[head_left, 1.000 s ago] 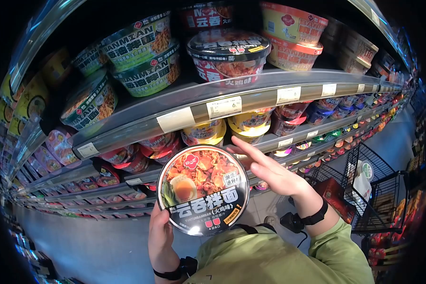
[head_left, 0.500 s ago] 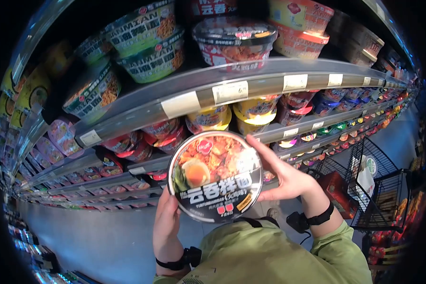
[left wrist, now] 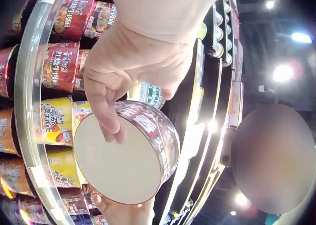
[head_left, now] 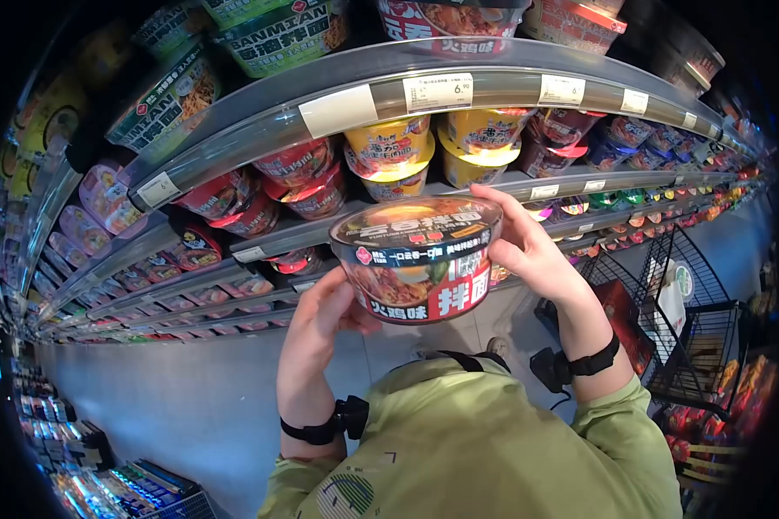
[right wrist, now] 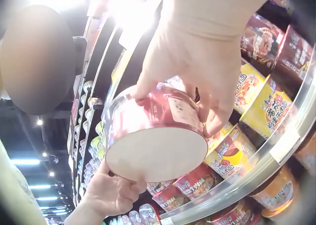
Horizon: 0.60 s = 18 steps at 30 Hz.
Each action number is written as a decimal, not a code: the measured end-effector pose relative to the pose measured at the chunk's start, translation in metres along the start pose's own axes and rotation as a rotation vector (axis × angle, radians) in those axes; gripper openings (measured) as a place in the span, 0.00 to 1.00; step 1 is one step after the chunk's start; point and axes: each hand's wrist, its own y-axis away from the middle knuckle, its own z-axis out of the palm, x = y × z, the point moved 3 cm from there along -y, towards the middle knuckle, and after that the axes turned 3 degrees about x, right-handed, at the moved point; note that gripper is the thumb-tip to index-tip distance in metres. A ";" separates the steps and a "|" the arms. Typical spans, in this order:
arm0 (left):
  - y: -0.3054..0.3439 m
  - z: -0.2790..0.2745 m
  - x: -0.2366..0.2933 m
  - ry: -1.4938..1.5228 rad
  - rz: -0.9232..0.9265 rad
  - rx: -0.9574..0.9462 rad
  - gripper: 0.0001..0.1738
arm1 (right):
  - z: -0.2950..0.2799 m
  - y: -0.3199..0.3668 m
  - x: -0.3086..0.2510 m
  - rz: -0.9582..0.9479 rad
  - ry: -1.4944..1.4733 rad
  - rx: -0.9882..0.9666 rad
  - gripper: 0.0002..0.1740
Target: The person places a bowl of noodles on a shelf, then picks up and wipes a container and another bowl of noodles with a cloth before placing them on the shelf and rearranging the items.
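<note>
A round instant noodle bowl (head_left: 420,272) with a dark lid and a red and black printed side is held between both hands in front of the shelves. My left hand (head_left: 316,320) grips it low on the left, and in the left wrist view its fingertips lie over the edge of the plain pale base (left wrist: 118,160). On the opposite side my right hand (head_left: 537,255) holds the bowl, its thumb against the printed wall. The right wrist view shows this hand (right wrist: 192,62) around the side, fingers partly hidden behind the bowl.
Yellow noodle bowls (head_left: 389,143) and red ones (head_left: 299,173) are stacked on the shelf behind. Above, a shelf edge (head_left: 225,138) with price tags carries green bowls (head_left: 281,35). A black wire shopping cart (head_left: 697,346) stands on the floor at right.
The noodle bowl has tipped so that its printed side faces the head camera instead of the lid. My right hand has gone from straight fingers beside the rim to gripping the side.
</note>
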 end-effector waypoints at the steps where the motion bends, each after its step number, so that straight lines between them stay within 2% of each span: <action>1: 0.000 0.002 0.000 -0.073 -0.021 0.045 0.32 | 0.001 0.001 0.001 0.024 0.058 0.003 0.47; 2: 0.000 0.003 -0.001 -0.024 -0.022 0.045 0.27 | 0.001 0.002 0.001 0.048 0.115 0.006 0.48; 5: 0.001 0.004 -0.002 -0.019 -0.043 0.052 0.27 | 0.000 0.006 -0.001 0.148 0.118 0.013 0.48; 6: 0.001 0.005 -0.001 -0.022 -0.043 0.058 0.27 | 0.001 0.004 0.003 0.047 0.048 0.030 0.43; 9: 0.003 0.006 0.002 -0.015 -0.057 0.081 0.27 | 0.002 0.006 0.003 0.044 -0.023 0.034 0.43; 11: 0.003 0.006 0.002 -0.028 -0.038 0.060 0.28 | 0.000 0.008 0.004 0.048 -0.006 0.013 0.44; 14: 0.004 0.007 0.003 -0.003 -0.035 0.041 0.28 | -0.001 0.010 0.005 0.079 -0.041 0.005 0.52; 18: 0.005 0.010 0.004 0.005 -0.036 0.044 0.26 | -0.003 0.012 0.008 0.069 -0.053 0.012 0.52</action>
